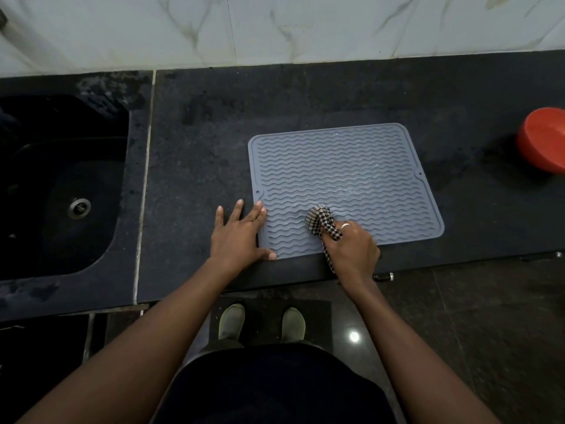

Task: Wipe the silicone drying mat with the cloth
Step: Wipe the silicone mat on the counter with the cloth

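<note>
Closest to me are my two forearms (171, 325), reaching forward over my dark shorts (275, 387). My shoes (232, 321) are below them, their heels hidden by my own body. Far to the left of my left hand (241, 237) lies the sink (39, 166), cut off by the frame edge and so dark that only its drain (79, 207) is plain.

My left hand lies flat and open, fingers spread. The outer fingers rest on the bare table (198, 148), while the forefinger and thumb press on the left edge of the mat (342, 166), covering part of that edge near the front left corner.

The grey mat lies on the table between and beyond my hands. Its long axis runs left to right, turned a little so that its right end points slightly away from me. Its wavy ridges follow the same line, and a small hole sits midway along each short side. Faint wet marks just beyond my right hand (354, 249) are hard to make out.

My right hand is curled tightly round the bunched checked cloth (321, 221), pressing it on the mat's near part. The fingertips are hidden in the folds and a ring (345, 225) shows. The cloth's tail drops under my wrist, out of sight. Well to the right of that hand sits a red bowl (542, 139), cut off by the frame.
</note>
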